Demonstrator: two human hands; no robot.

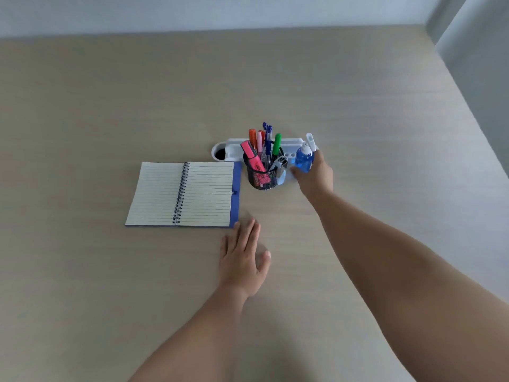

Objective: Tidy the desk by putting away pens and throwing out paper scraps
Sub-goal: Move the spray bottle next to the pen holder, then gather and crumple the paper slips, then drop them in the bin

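Observation:
A black mesh pen cup [263,177] stands mid-desk, holding several pens, a pink highlighter [252,159] and a green marker [276,144]. Behind it lies a white desk organizer tray [237,146]. My right hand [314,175] reaches to the tray's right end and is wrapped around a small blue bottle [303,159]. A white clip-like piece [310,141] stands just behind the bottle. My left hand [245,257] rests flat on the desk, fingers apart, holding nothing, just below the notebook's right corner. No loose pens or paper scraps show on the desk.
An open spiral notebook [181,193] with lined pages and a blue cover lies left of the pen cup. The light wooden desk [110,106] runs to a wall at the back and an edge at the right.

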